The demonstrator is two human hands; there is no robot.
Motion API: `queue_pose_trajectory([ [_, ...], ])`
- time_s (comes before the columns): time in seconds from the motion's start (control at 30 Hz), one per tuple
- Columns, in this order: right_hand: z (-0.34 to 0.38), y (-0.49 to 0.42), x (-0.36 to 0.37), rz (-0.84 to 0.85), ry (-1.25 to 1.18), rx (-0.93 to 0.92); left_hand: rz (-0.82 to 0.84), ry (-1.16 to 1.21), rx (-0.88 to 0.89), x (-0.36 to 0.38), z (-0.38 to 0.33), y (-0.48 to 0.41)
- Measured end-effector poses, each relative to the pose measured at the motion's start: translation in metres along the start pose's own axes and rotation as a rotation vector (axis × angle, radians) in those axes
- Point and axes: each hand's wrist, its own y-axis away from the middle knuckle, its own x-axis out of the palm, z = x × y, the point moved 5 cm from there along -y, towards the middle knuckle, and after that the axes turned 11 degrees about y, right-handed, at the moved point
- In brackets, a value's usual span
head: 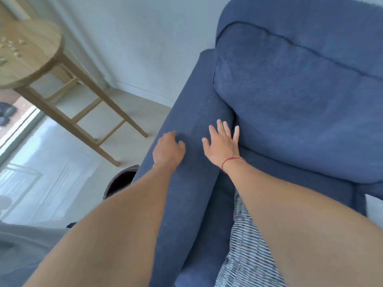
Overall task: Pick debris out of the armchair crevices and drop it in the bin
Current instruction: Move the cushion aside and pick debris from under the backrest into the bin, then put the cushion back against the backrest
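Note:
A dark blue fabric armchair (pixel 290 96) fills the right half of the view. My left hand (pixel 167 151) rests on top of its left armrest (pixel 186 183) with the fingers curled down; whether it holds anything I cannot tell. My right hand (pixel 222 141) lies flat and spread on the inner side of that armrest, fingertips at the crevice (pixel 235 121) between armrest and back cushion. A red string circles the right wrist. A dark round bin (pixel 120 181) stands on the floor just left of the armrest, partly hidden by my left forearm. No debris shows.
A round wooden table (pixel 27 52) with small pale bits on top stands at the upper left, its legs reaching toward the armchair. Pale floor lies between them. Patterned fabric (pixel 246 245) lies on the seat under my right forearm. A window edge is at far left.

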Motion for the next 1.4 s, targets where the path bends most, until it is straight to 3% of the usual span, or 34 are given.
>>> queue_pose_trajectory([
  [0.23, -0.138, 0.045, 0.003, 0.022, -0.072, 0.215, 0.182, -0.086, 0.190, 0.109, -0.092, 0.051],
  [0.4, -0.216, 0.093, 0.029, 0.067, -0.165, 0.364, 0.282, -0.100, 0.182, 0.177, -0.111, 0.095],
  [0.6, -0.288, 0.174, 0.098, 0.209, -0.330, 0.666, 0.466, -0.213, 0.014, 0.250, -0.079, 0.143],
  [0.73, -0.311, 0.220, 0.140, 0.324, -0.351, 0.872, 0.460, -0.360, -0.209, 0.276, -0.043, 0.169],
  [0.9, -0.318, 0.260, 0.179, 0.485, -0.759, 1.280, 0.433, -0.096, -0.631, 0.280, -0.025, 0.189],
  [0.97, -0.318, 0.257, 0.180, 0.532, -0.830, 1.241, 0.445, -0.002, -0.665, 0.277, -0.032, 0.189],
  [1.03, -0.324, 0.249, 0.168, 0.418, -0.830, 1.226, 0.411, 0.050, -0.584, 0.273, -0.045, 0.182],
  [1.17, -0.328, 0.219, 0.121, 0.019, -0.829, 1.252, 0.269, 0.154, -0.306, 0.258, -0.095, 0.164],
  [1.3, -0.329, 0.191, 0.058, -0.454, -0.833, 1.117, 0.081, 0.295, 0.023, 0.230, -0.145, 0.154],
  [1.4, -0.329, 0.176, 0.025, -0.687, -0.980, 1.035, -0.006, 0.431, 0.181, 0.213, -0.167, 0.144],
])
